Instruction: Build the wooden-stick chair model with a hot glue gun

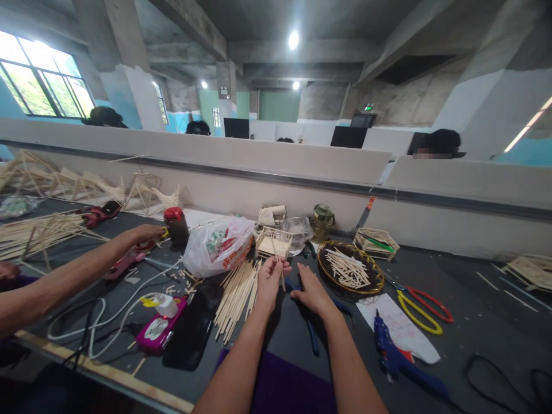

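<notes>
My left hand is closed in a pinch around thin wooden sticks; how many it holds is hard to make out. Beside it, my right hand has its thumb and fingers apart, just above blue-handled pliers lying on the dark table. The pliers' jaws are partly hidden by the hand. Left of my left forearm lies a spread bundle of long wooden sticks. Directly beyond my hands stands a small model built of sticks.
A yellow-rimmed basket holds short stick pieces. To the right are scissors, white paper and a blue glue gun. Leftward lie a black phone, pink power strip, plastic bag and a co-worker's arm.
</notes>
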Available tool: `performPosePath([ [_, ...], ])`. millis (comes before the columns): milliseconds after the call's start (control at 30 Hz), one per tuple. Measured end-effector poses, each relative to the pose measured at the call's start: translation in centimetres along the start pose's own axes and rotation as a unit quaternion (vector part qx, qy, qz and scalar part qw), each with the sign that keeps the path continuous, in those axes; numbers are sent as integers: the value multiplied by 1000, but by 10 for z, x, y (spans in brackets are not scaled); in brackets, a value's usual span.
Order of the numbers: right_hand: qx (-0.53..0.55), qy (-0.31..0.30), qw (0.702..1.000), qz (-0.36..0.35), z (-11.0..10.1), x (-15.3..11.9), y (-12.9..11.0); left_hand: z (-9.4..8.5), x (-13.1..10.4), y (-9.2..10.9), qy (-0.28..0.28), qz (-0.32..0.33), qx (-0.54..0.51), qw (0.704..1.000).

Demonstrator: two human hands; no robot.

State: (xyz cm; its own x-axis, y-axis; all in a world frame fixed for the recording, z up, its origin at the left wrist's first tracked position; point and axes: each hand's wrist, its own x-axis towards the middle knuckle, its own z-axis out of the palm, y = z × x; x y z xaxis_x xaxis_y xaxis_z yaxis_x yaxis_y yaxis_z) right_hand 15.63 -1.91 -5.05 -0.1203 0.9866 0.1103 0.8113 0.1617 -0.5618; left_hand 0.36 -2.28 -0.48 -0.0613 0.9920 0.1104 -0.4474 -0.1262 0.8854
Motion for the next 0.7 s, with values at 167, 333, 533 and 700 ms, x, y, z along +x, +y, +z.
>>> performPosePath([
  [167, -9, -23, 999, 33, -8, -9, 6, 2, -5, -6, -49, -5, 14, 999],
  [333, 25, 118, 993, 14, -17, -5, 0, 0, -6, -8, -77, -18, 26, 997],
  [533, 296, 185, 932, -101, -32, 2, -21, 4, -8, -4, -117, -14, 38, 992],
  [700, 381, 163, 906, -88, -31, 1, -30, 1, -8, -4, -144, -20, 84, 986],
])
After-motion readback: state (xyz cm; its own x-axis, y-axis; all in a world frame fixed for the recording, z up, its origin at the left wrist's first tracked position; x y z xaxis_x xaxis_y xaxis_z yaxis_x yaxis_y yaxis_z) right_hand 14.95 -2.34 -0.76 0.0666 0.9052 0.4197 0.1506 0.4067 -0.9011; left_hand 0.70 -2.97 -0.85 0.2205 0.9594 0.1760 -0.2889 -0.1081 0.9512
